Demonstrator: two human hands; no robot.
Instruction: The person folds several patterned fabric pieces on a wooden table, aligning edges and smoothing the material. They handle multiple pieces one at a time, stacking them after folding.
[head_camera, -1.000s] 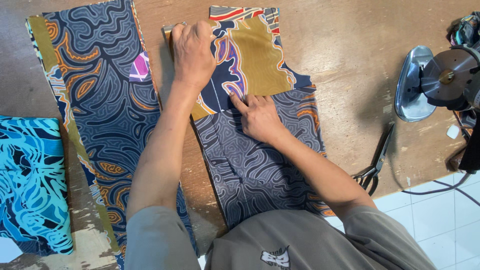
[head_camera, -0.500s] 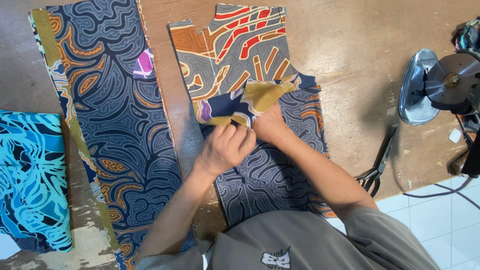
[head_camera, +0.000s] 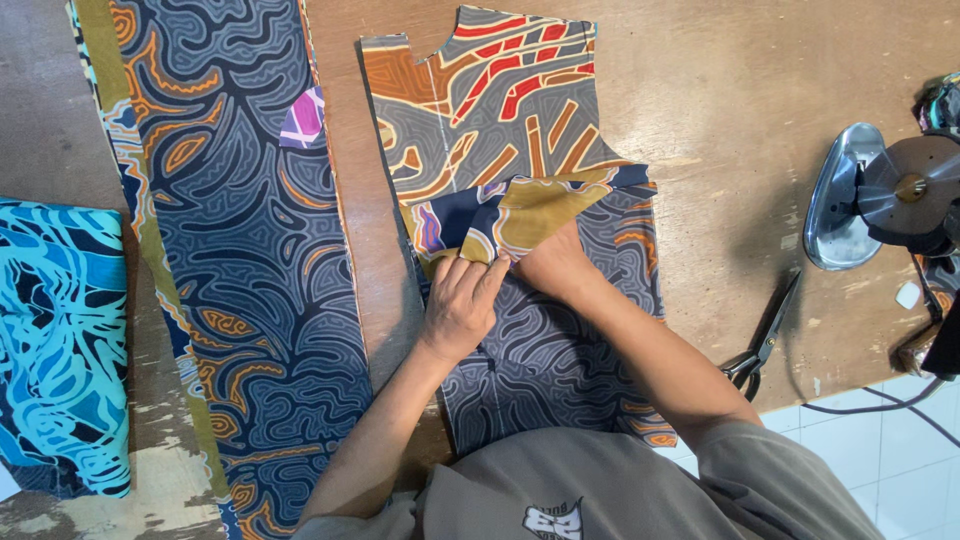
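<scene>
Both forearms reach forward over the surface (head_camera: 720, 90). The left hand (head_camera: 462, 300) and right hand (head_camera: 552, 265) meet, fingers closed in a pinching grip on the folded fabric flap (head_camera: 520, 212), which lies just beyond them on the cut panel (head_camera: 480, 110).

Cut fabric piece (head_camera: 500, 130) mid-table, long strip (head_camera: 230, 250) to its left, scissors (head_camera: 765, 335) & cutting machine (head_camera: 890, 200) right.

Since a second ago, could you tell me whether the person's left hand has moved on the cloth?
Yes. The left hand has come down from the top corner of the cut fabric piece toward the person, now beside the right hand at the folded flap.
</scene>
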